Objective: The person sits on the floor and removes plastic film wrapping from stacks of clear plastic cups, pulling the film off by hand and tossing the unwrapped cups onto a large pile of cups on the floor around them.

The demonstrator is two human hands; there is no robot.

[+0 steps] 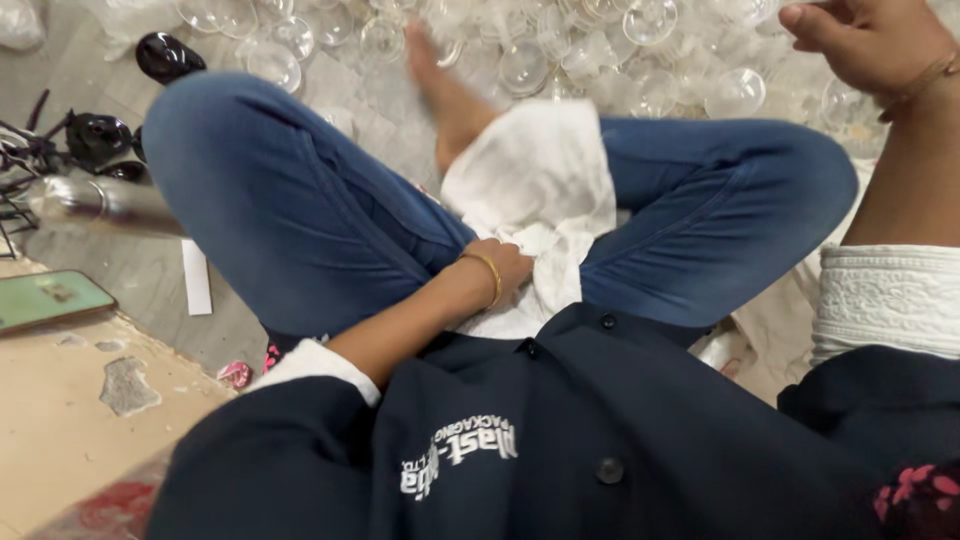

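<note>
Seated cross-legged in blue jeans on a grey floor. Left hand, gold bangle at the wrist, closed on a crumpled white cloth in the lap; cloth spreads from the hand toward 1 o'clock, over the shin to just below the bare foot. Right hand raised at 2 o'clock of the view, well apart from the cloth, fingers loosely curled; cannot tell whether anything is held. Heap of clear plastic stemmed glasses along 12 o'clock, just beyond the right hand. Green-backed phone lying flat at 9 o'clock.
</note>
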